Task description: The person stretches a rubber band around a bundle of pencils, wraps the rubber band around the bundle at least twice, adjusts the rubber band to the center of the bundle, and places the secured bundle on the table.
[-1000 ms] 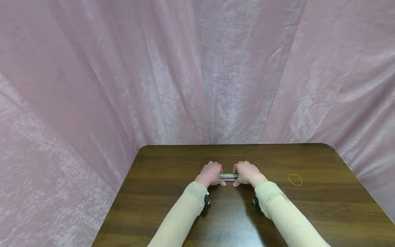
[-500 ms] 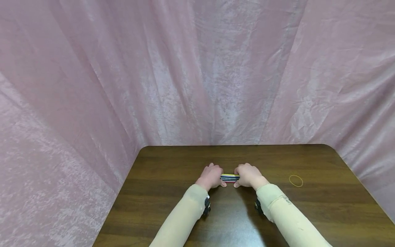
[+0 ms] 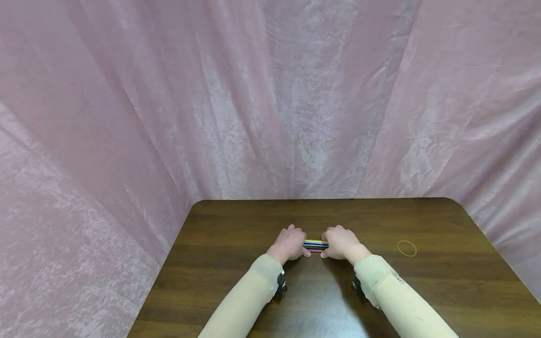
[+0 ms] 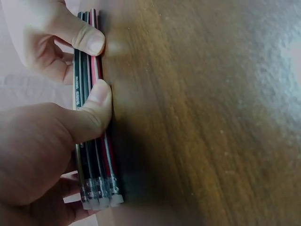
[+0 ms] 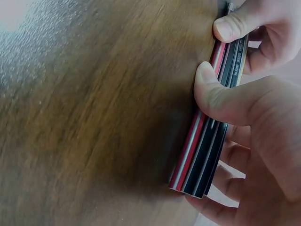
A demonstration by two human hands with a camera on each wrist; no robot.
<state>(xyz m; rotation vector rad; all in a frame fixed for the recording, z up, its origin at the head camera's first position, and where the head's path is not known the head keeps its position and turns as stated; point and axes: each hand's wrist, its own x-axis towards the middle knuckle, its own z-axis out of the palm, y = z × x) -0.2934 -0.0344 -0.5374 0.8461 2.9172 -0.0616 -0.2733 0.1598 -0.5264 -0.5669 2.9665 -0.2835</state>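
Observation:
A bundle of several striped pencils (image 3: 316, 245) lies crosswise between both hands, with black, red, white and yellow showing. My left hand (image 3: 289, 243) grips its left part, the thumb on the near side. Erasers (image 4: 102, 192) line up at that end in the left wrist view. The right part is held by my right hand (image 3: 341, 242), its thumb (image 5: 211, 92) pressing the near red-striped pencil. Flat, unsharpened ends (image 5: 187, 192) show beyond that hand in the right wrist view. Fingers behind the bundle are partly hidden.
A thin yellow rubber band (image 3: 407, 248) lies on the brown wooden table (image 3: 236, 220), to the right of the right hand. Pink curtains (image 3: 270, 103) hang behind the table and along its sides.
The hands keep their hold, hardly moving against the table. The stripes visible between them look darker, with fewer light lines. The rubber band stays in place.

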